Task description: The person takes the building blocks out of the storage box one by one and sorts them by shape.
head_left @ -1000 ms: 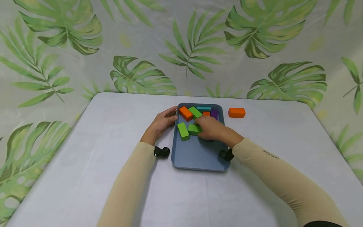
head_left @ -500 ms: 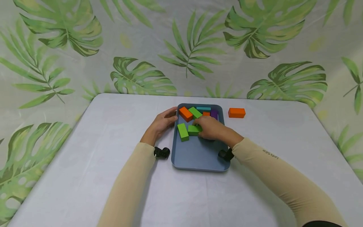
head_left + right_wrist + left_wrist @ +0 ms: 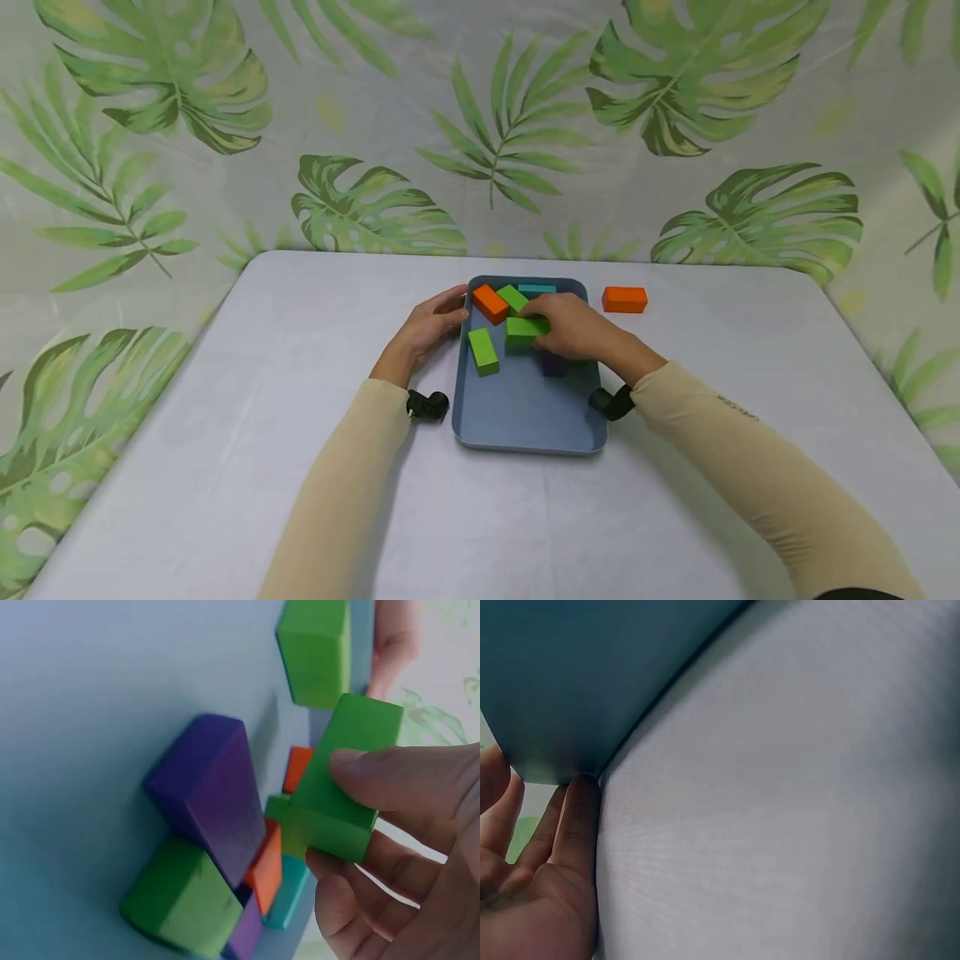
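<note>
My right hand (image 3: 577, 327) pinches a green block (image 3: 358, 769) between thumb and fingers, held above the blue-grey tray (image 3: 525, 417). Fairly straight fingers of my left hand (image 3: 427, 327) touch the tray's left wall from outside, as the left wrist view also shows. Inside the tray, a light green block (image 3: 483, 351) lies near that wall, with an orange block (image 3: 491, 303) farther back. A purple block (image 3: 214, 791) and a darker green block (image 3: 184, 900) lie beneath the right hand, partly hidden in the head view.
Another orange block (image 3: 624, 300) lies on the white tablecloth (image 3: 735, 358), right of the tray. Along the tray's far end is a teal block (image 3: 537, 290). A leaf-patterned cloth (image 3: 360, 204) hangs behind the table.
My right hand has lifted the green block and moved slightly right, uncovering part of the purple block below. My left hand stays at the tray's wall.
</note>
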`<action>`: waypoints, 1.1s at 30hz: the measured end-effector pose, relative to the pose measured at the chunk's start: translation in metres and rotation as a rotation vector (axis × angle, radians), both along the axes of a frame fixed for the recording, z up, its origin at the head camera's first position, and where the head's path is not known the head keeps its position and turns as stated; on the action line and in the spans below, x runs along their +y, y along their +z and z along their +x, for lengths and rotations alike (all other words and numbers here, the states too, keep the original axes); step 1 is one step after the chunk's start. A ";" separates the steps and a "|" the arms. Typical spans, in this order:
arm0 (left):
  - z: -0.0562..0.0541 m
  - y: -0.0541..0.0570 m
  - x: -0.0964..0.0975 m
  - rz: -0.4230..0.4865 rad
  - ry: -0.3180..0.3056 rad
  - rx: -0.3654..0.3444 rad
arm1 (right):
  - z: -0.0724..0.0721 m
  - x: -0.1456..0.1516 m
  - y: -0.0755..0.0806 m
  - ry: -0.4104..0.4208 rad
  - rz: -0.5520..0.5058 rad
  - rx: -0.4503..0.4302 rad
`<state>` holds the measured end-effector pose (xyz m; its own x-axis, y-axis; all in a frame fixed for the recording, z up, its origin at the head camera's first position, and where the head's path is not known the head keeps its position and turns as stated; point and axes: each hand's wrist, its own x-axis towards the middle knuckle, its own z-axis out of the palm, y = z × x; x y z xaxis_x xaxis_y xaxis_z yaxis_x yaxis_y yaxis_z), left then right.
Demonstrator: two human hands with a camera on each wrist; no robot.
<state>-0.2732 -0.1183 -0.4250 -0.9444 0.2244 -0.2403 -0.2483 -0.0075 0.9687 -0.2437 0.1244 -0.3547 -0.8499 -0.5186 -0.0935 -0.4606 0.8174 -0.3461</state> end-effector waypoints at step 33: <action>0.000 -0.001 -0.001 0.014 -0.013 -0.001 | -0.021 0.125 0.031 -0.148 -0.013 0.064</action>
